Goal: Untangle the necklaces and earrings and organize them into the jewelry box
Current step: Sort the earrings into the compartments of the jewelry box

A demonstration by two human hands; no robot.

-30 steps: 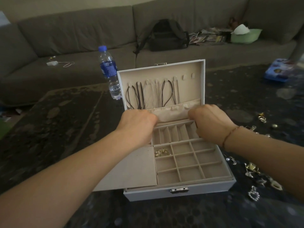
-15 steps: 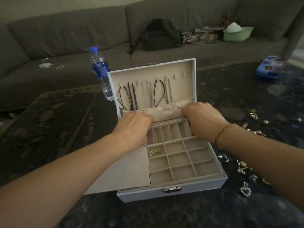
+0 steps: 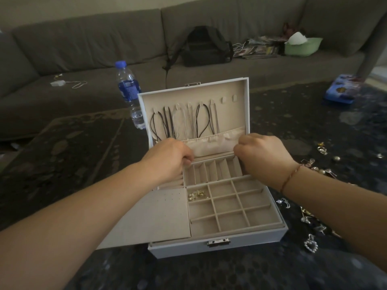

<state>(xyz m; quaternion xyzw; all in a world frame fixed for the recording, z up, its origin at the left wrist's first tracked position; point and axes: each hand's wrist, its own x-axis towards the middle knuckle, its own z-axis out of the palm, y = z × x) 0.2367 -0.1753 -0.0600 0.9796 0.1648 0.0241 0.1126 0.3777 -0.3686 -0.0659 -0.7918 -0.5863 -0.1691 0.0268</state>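
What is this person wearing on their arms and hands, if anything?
Both forearms are bare, with no sleeves in view. The right hand has a thin reddish-brown cord bracelet round its wrist. The left hand shows no bracelet or watch. No gloves; rings cannot be made out.

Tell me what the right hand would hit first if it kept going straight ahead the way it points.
Probably the fabric pocket in the jewelry box lid: the right hand already pinches its top edge, and the lid's lining stands right behind it. Depth is hard to judge.
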